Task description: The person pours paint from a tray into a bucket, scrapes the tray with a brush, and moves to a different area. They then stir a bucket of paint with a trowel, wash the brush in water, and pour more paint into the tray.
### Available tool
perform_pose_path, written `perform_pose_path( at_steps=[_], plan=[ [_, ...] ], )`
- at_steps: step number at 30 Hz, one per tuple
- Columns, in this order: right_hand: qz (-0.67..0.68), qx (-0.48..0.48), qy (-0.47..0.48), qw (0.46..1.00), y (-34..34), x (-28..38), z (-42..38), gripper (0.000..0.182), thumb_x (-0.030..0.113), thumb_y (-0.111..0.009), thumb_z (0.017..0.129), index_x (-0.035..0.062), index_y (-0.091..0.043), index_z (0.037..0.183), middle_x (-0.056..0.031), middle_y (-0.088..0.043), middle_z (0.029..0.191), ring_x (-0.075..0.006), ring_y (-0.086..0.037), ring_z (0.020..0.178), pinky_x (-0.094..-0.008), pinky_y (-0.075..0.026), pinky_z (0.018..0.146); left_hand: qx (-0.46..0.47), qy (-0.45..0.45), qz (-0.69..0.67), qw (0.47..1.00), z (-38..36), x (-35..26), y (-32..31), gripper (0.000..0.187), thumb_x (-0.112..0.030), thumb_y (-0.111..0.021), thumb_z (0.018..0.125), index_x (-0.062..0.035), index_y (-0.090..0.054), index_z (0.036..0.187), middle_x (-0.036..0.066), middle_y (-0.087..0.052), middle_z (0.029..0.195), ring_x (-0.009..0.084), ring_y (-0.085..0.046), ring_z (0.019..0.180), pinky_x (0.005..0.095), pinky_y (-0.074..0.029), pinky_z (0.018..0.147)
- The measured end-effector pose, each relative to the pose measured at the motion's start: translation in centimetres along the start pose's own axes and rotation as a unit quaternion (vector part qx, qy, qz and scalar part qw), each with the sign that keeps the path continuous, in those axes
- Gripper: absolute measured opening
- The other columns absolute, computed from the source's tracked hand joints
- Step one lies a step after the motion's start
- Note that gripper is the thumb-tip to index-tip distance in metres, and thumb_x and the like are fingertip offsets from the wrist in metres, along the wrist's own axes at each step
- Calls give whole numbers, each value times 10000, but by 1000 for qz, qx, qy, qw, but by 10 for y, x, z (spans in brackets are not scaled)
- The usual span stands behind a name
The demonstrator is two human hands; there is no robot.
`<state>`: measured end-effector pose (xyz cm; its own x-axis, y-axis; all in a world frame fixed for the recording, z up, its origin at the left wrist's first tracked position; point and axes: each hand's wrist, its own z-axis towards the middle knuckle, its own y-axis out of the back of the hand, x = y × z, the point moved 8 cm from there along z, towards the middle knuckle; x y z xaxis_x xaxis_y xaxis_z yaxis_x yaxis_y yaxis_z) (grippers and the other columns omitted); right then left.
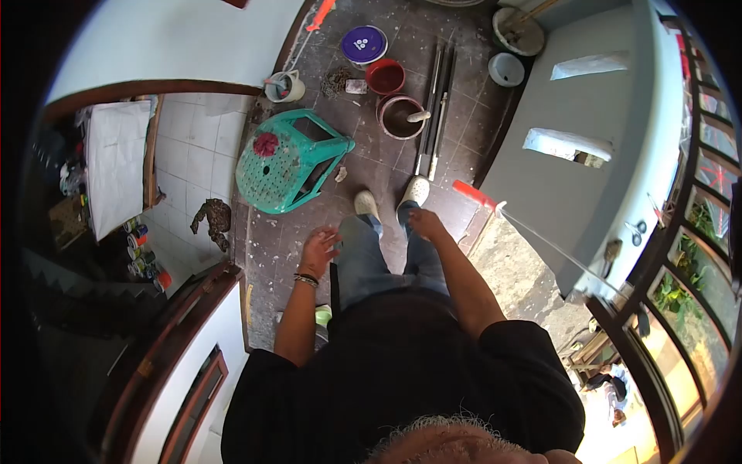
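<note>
My left hand (319,249) hangs beside my left thigh with its fingers apart, holding nothing. Near my right knee is my right hand (424,224), its fingers loosely bent and nothing visible in them. A paint-spattered green plastic stool (259,179) stands ahead on the left, with a crumpled dark red cloth (265,144) on it. Beyond my feet sits a bucket of brownish liquid (400,117), a pale handle resting over its rim. Right of my right hand, an orange-red paint roller (474,194) is on a long thin pole.
Behind the bucket are a red bucket (385,76) and a purple-lidded tub (364,44). Long poles (437,100) lie on the dark tiles. A white pail (286,87) stands by the wall, a white basin (506,69) at right. Outside, lower right, is a person (613,390).
</note>
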<state>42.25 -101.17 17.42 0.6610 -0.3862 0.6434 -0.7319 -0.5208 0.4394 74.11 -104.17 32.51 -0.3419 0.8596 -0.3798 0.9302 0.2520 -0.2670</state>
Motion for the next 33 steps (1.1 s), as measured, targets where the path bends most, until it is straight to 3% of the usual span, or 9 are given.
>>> perform_pose_path(
  at_steps=[5,10,12,15,19,24,26,30,33],
  plan=[
    [67,-117,-124,983,58,0,129,523,269,-586,835,64,-546,1315,-270,-660,1104,-431,-630,1055,-499,-501,931,135,92,-136,977,112,33,-60,349,-265,-598,935,-76,-563,1226,81,-639,1236,254,-635,1123,373,-564,774],
    [65,-273,-141,949,124,-41,258,593,248,-631,805,94,-517,1367,-288,-623,1154,-462,-593,1091,-528,-480,948,33,77,274,958,276,62,-47,299,-277,-635,912,-107,-594,1154,58,-671,1088,172,-663,951,317,-537,694],
    [29,-317,-188,929,131,-66,294,610,227,-650,799,142,-513,1387,-281,-496,1353,-465,-530,1207,-516,-453,1018,35,64,295,953,362,58,-34,260,-215,-661,887,-102,-599,1113,35,-653,1001,144,-638,864,305,-525,653],
    [-74,-310,-194,928,134,-81,331,540,181,-619,842,186,-503,1369,-249,-470,1374,-437,-538,1222,-533,-480,988,-12,-27,220,975,454,4,-66,103,-128,-670,880,-104,-612,962,-19,-578,802,96,-579,698,249,-503,512],
    [-44,-236,-260,935,110,-108,342,412,203,-635,854,166,-535,1252,-217,-512,1291,-446,-620,1083,-538,-514,916,-20,-233,312,921,584,-22,-91,399,-176,-743,840,-21,-597,1177,136,-686,1069,287,-665,989,397,-531,868],
    [30,-153,-301,941,47,-94,329,550,297,-624,834,77,-472,1314,-263,-604,1209,-459,-619,1085,-549,-496,927,13,-263,555,789,624,-39,-127,440,-223,-738,771,-53,-601,1153,206,-677,1085,369,-661,983,422,-513,881],
    [82,-91,-333,935,22,-93,320,580,310,-599,834,43,-468,1332,-282,-637,1167,-447,-619,1102,-528,-488,952,3,-222,580,784,604,-50,-142,351,-177,-743,751,-25,-608,1037,184,-669,976,310,-652,904,395,-501,832],
    [210,-154,-295,919,25,-75,282,595,308,-555,854,43,-483,1382,-286,-651,1149,-425,-624,1115,-459,-479,977,21,-294,606,738,559,-45,-155,367,-204,-720,702,-63,-579,1011,185,-613,941,385,-624,897,468,-500,791],
    [433,-106,-335,830,9,-65,231,583,318,-597,862,22,-524,1359,-285,-625,1231,-419,-613,1157,-420,-490,957,-5,-372,594,713,497,-59,-164,320,-175,-712,691,-46,-552,937,170,-560,884,383,-587,830,474,-484,746]
  ],
)
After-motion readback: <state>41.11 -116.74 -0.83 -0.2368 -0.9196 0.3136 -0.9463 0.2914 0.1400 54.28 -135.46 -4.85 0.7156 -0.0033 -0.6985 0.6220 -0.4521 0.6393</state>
